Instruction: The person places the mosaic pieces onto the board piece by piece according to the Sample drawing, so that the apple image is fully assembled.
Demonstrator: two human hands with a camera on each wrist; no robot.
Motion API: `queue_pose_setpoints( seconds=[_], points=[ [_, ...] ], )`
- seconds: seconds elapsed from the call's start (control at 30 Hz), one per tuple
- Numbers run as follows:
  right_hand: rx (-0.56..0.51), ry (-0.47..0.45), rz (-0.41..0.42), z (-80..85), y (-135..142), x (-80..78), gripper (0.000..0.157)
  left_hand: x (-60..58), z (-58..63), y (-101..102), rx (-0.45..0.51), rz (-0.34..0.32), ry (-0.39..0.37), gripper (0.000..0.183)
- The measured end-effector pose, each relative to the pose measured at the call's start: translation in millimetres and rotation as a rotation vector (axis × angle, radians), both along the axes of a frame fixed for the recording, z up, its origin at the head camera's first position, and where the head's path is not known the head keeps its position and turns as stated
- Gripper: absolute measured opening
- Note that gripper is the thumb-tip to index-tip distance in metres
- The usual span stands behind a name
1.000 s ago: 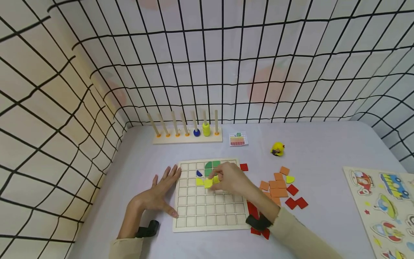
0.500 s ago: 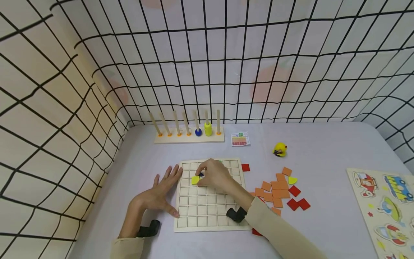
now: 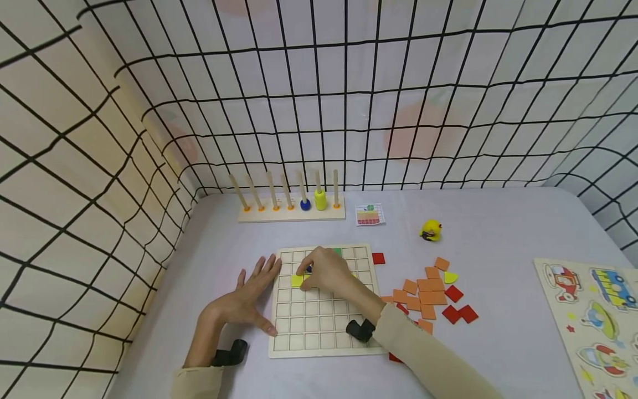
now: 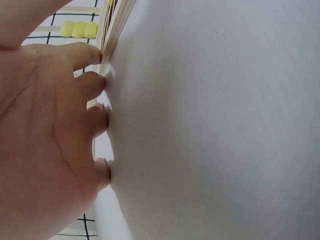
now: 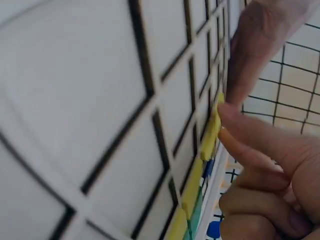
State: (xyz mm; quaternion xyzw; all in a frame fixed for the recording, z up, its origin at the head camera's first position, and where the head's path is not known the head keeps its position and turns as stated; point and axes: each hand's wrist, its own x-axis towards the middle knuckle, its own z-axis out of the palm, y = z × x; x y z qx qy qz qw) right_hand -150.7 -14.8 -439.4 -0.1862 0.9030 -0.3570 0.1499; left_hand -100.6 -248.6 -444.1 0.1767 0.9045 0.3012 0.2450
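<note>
Grid board (image 3: pixel 319 332) only partly filled, its lower rows bare, at lower centre.
The right hand (image 3: pixel 326 271) pinches a yellow tile (image 3: pixel 297 281) between thumb and finger, at upper left of the board; the left hand (image 3: pixel 241 302) spreads beside it. Orange tiles (image 3: pixel 431 298) lie unplaced, lower right.

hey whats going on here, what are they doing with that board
A person is working with flat coloured pieces on a gridded board. The right hand pinches a yellow piece at the board, while the left hand lies spread against the board's left edge. Orange tiles and red tiles lie loose on the table to the board's right.
</note>
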Motion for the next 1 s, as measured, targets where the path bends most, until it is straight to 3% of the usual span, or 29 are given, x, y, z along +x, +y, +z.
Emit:
queue_pose_setpoints(
  seconds=[0.13,0.27,0.43,0.67,0.8,1.0],
  points=[
    [-0.049,-0.038,-0.005,8.8,26,4.1,0.026,-1.3,-2.3,2,0.001,-0.009,0.005,0.147],
    [-0.076,-0.053,-0.062,17.8,79,17.5,0.023,-2.7,-3.6,3,0.000,-0.007,0.006,0.148],
    [-0.006,-0.078,-0.240,19.0,159,36.7,0.027,-2.4,-2.1,2,-0.001,0.000,0.004,0.148],
    [0.101,-0.052,-0.420,2.0,245,53.0,0.045,1.0,-0.1,-3,0.027,-0.007,-0.002,0.148],
    [0.125,-0.051,-0.475,-5.3,268,52.9,0.049,2.0,0.0,-4,0.040,-0.012,-0.003,0.148],
    [0.112,-0.075,-0.464,-10.0,267,46.5,0.046,1.9,-0.3,-4,0.039,-0.008,-0.003,0.148]
  ],
)
